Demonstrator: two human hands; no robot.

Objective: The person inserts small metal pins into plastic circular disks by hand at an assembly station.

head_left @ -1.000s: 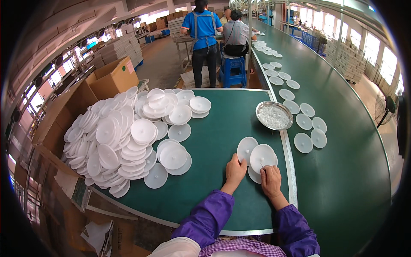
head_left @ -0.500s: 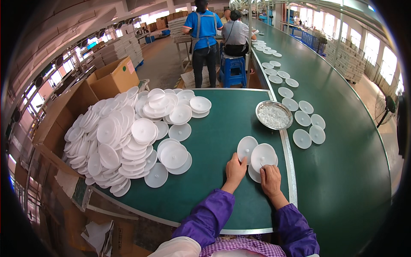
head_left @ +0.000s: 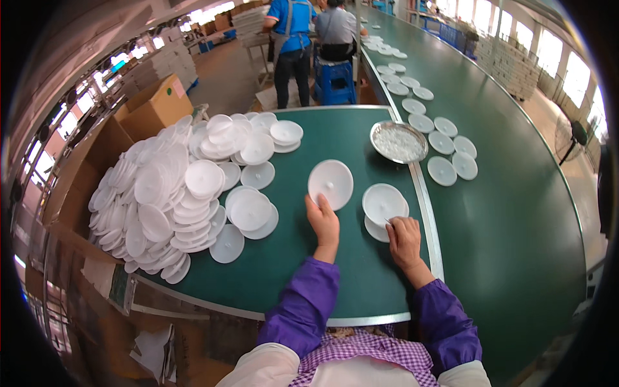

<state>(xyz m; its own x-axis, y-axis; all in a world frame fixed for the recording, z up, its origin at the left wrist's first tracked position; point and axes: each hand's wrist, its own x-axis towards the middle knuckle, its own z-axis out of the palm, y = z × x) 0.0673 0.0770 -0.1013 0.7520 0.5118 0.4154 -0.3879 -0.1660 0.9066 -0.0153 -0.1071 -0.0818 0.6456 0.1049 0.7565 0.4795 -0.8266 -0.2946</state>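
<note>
Raised above the green table, a round white plastic disc (head_left: 330,183) with a small knob at its centre is gripped at its lower edge by my left hand (head_left: 324,222), thumb on top. My right hand (head_left: 405,240) is closed in a pinch at the lower edge of another white disc (head_left: 384,201). A thin sliver shows at those fingertips, too small to name. That disc overlaps one more disc (head_left: 378,229), partly hidden beneath it. Beyond them, a metal bowl (head_left: 417,155) holds many small whitish pieces.
A big heap of white discs (head_left: 161,187) spills from a cardboard box (head_left: 71,187) on the left. Several discs (head_left: 442,171) lie along the green conveyor belt (head_left: 516,238) on the right. Two people work ahead, one beside a blue stool (head_left: 334,80). A fan (head_left: 574,137) stands far right.
My left hand has lifted a disc and carried it left, away from the other two. My right hand stays pinched by its disc. The whole view has tilted downward.
</note>
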